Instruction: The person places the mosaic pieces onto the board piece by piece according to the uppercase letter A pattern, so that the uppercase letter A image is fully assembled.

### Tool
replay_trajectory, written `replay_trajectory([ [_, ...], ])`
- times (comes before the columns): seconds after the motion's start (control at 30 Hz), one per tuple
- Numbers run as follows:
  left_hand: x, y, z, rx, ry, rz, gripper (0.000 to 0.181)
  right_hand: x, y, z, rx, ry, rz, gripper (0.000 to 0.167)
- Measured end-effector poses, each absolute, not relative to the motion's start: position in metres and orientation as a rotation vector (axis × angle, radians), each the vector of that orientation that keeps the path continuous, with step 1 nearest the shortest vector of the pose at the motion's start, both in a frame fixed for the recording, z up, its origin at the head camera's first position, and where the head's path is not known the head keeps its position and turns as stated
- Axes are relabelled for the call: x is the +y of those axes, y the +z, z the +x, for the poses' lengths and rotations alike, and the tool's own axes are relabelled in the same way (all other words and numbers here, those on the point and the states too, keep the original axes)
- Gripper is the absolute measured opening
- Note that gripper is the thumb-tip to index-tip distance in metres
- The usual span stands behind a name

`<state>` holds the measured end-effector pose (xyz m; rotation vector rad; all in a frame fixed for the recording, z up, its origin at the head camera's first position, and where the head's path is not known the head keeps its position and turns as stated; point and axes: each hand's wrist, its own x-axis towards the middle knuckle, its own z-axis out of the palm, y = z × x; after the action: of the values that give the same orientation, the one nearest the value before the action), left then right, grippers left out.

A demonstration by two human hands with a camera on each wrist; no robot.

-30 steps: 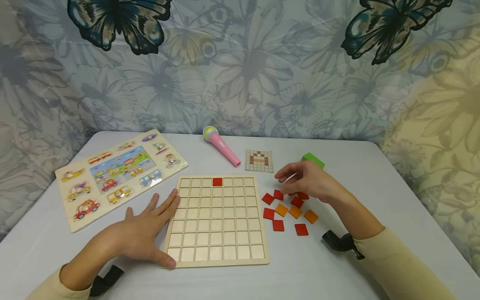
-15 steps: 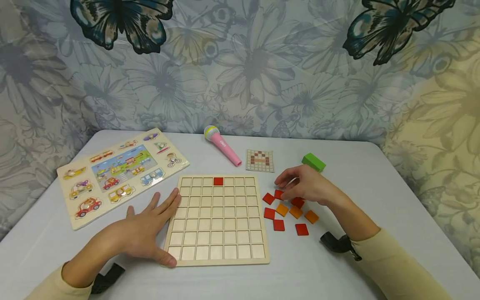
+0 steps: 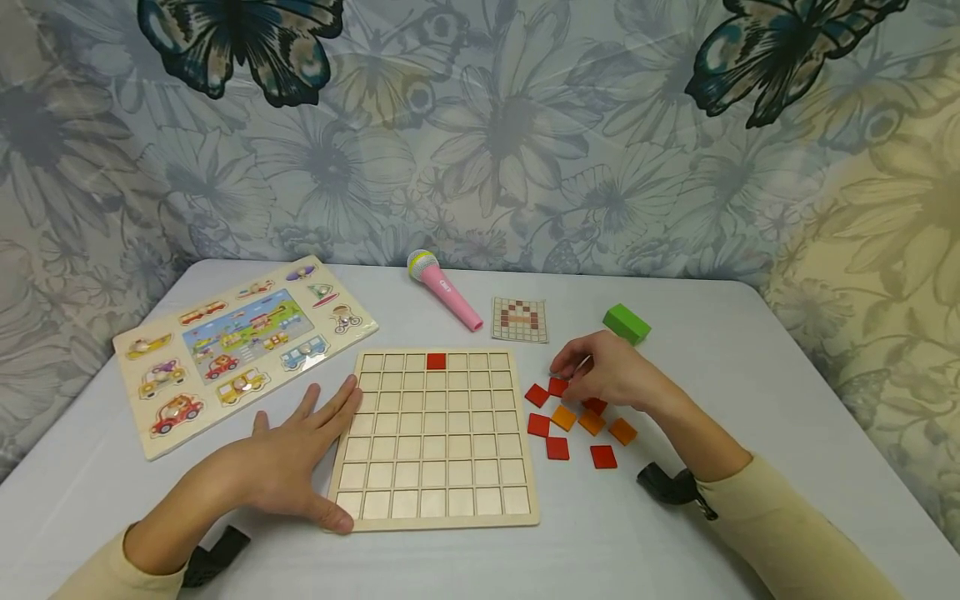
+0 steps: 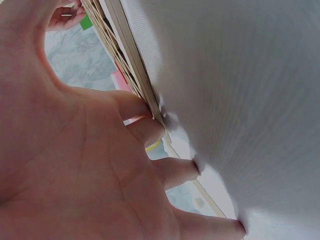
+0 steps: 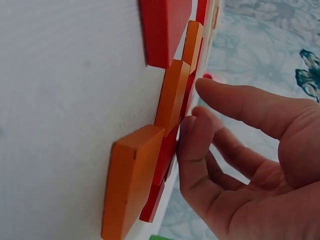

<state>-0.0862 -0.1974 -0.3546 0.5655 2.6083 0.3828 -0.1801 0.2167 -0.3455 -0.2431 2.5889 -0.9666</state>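
Three orange tiles lie to the right of the wooden grid board, with several red tiles around them; another red tile sits in the board's far row. Against the board's left edge rests the left hand, fingers spread. Right of the board, the right hand is poised over the red tiles, thumb and bent fingers apart; whether it touches one cannot be told. Beyond the board lie a gridded pattern card and a pink toy microphone.
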Motion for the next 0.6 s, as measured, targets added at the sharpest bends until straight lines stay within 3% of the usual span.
replay_trajectory([
  [0.6, -0.1969, -0.3565, -0.0866, 2.605, 0.392, 0.556, 0.152, 0.2127, -0.3477, -0.1782, 2.660, -0.859, -0.249, 0.026],
])
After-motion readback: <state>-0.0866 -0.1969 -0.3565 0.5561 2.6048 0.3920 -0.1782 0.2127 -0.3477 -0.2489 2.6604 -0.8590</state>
